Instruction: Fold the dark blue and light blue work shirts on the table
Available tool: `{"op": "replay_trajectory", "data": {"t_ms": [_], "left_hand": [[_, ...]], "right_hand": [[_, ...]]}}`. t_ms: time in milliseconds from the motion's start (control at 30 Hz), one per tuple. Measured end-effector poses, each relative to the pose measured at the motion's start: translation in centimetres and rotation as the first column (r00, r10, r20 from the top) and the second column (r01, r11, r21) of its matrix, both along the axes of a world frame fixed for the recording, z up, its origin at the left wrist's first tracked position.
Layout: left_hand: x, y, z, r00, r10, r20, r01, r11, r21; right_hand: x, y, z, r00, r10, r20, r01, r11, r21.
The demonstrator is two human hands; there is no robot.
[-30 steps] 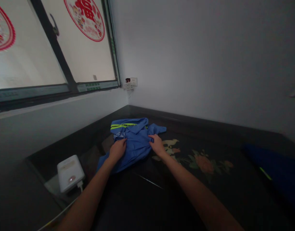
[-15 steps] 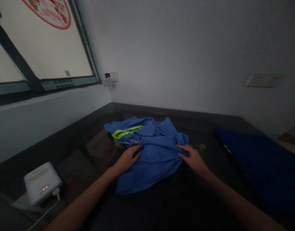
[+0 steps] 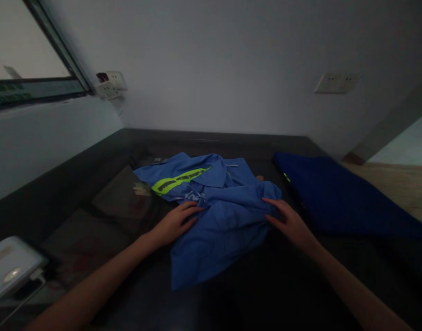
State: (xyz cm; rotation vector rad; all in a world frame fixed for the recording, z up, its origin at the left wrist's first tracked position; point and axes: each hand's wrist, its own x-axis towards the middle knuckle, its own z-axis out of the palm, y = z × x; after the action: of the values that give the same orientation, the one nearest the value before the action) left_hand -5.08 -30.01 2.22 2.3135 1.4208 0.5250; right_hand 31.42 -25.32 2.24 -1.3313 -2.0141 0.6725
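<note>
Blue and rumpled, the garment [image 3: 226,220] lies on the dark counter [image 3: 155,276], a neon yellow-green band [image 3: 165,185] with dark marks slanting over its far left part. The left hand [image 3: 172,224] and right hand [image 3: 290,223] touch its 2 sides, thumbs parted from fingers; I cannot tell whether either grips cloth.

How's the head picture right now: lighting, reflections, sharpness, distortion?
Head view: dim overall, the dark tabletop nearly black at bottom; head view: upper-left window is brighter, with faint reflections on the tabletop's left; head view: markings on the blue garment too soft to read; head view: wide-angle stretching toward the edges.
</note>
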Motion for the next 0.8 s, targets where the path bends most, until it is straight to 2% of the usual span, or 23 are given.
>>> {"op": "replay_trajectory", "data": {"t_ms": [100,233,367,433,533,667,800], "left_hand": [[-0.1,0.0,0.4,0.999,0.053,0.002,-0.053,0.994,0.099],[0.4,-1.6,1.6,0.989,0.143,0.049,-0.149,0.973,0.177],[2.1,-4.7,2.5,0.999,-0.032,-0.006,0.033,0.990,0.138],[2.9,-5.9,2.6,0.992,-0.089,-0.087,0.099,0.987,0.124],[4.1,-6.6,2.2,0.976,-0.068,-0.205,0.090,0.991,0.099],[5.5,-6.0,1.6,0.938,-0.001,-0.347,0.028,0.997,0.075],[6.8,-5.3,1.3,0.909,-0.054,-0.414,0.075,0.997,0.034]], "right_hand": [[0.4,0.0,0.7,0.999,-0.046,-0.019,0.047,0.998,0.043],[1.4,0.0,2.2,0.995,-0.101,0.012,0.097,0.978,0.183],[1.8,-0.3,3.2,0.999,-0.004,0.051,-0.009,0.969,0.247],[1.5,-0.3,3.3,0.995,0.060,0.082,-0.079,0.965,0.248],[1.0,-0.2,2.9,0.972,0.162,0.168,-0.199,0.953,0.230],[0.6,-0.2,1.7,0.920,0.269,0.285,-0.315,0.941,0.126],[0.5,-0.6,1.0,0.890,0.319,0.325,-0.348,0.937,0.036]]}}
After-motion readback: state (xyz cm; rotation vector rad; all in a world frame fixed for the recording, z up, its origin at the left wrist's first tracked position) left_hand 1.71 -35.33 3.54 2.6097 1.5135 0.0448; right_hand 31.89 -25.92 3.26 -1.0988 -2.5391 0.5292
